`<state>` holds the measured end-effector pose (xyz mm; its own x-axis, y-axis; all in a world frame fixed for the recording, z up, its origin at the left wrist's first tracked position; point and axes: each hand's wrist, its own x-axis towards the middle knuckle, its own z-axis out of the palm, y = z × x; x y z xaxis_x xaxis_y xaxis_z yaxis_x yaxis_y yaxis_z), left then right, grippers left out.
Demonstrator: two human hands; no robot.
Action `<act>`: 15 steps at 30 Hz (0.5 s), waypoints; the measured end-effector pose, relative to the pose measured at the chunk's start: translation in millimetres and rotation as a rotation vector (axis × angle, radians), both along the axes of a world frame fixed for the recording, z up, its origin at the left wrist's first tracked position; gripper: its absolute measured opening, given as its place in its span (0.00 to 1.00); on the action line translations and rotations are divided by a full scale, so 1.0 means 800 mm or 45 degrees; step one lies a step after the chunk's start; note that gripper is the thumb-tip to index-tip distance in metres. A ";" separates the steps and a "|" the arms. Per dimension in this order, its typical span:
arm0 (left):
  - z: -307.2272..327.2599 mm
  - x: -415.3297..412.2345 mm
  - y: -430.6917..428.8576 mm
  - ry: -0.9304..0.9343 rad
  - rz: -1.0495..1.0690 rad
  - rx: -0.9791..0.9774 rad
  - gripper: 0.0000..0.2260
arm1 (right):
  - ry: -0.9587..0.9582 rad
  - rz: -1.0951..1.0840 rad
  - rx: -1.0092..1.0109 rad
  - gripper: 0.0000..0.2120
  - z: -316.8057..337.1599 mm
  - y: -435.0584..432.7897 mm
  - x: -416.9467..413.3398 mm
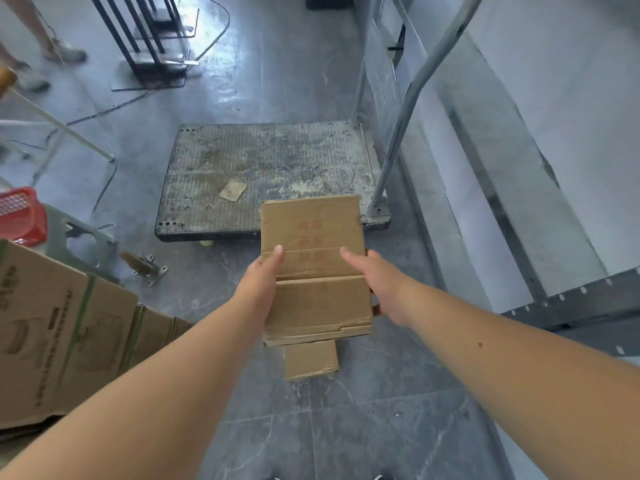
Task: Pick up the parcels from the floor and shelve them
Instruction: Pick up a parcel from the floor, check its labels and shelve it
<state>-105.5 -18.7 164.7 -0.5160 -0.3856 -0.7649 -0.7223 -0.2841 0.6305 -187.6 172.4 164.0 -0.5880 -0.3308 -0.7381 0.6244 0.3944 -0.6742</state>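
A flat brown cardboard parcel [313, 237] with faint red print is held out in front of me, above the floor. My left hand [259, 285] grips its left edge, thumb on top. My right hand [374, 282] grips its right edge, thumb on top as well. Beneath the parcel's near end a smaller brown parcel [310, 360] shows; whether it hangs from the held one or lies on the floor I cannot tell. The grey metal shelf [568, 303] runs along the right side.
A worn platform trolley [263, 174] stands just beyond the parcel, its handle [412, 95] rising at the right. Large cardboard boxes [69, 327] lie at the left, a red basket [20, 216] behind them. A black rack [149, 46] and a person's feet [52, 60] are farther back.
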 end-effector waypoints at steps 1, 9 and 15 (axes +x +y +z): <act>0.018 -0.005 -0.003 0.021 -0.005 -0.011 0.39 | 0.020 -0.006 -0.010 0.55 0.018 -0.001 -0.005; 0.195 -0.053 -0.023 0.282 -0.042 -0.151 0.36 | 0.234 -0.045 -0.126 0.51 0.186 -0.024 -0.047; 0.311 -0.071 -0.032 0.387 -0.023 -0.273 0.40 | 0.367 -0.048 -0.187 0.41 0.315 -0.034 -0.069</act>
